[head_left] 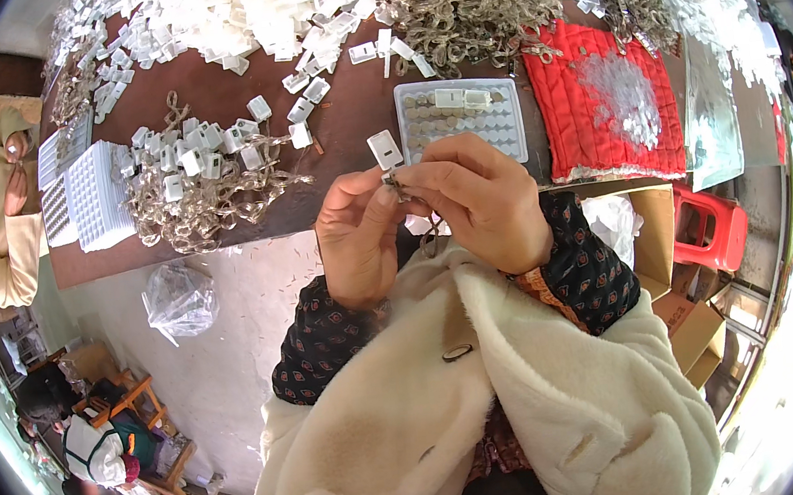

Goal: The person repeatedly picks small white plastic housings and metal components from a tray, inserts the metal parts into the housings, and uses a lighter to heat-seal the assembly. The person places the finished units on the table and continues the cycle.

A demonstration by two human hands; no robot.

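My left hand (355,239) and my right hand (488,206) meet in front of my chest at the table's near edge. Their fingertips pinch the lower end of a small white plastic case (384,148), which stands up above them. A thin cord (431,231) hangs beneath the fingers. The exact grip of each fingertip is partly hidden. Just beyond my right hand lies a clear tray (518,148) with rows of round pockets; several hold greyish discs, and two white cases (463,98) rest on it.
White cases on coiled clear wires (191,207) lie left, beside stacked white trays (100,198). Larger piles of white cases (262,13) and wire coils (466,0) fill the back. A red quilted cloth (568,120) bears small clear pieces. A red stool (722,230) stands right. Other people work at left.
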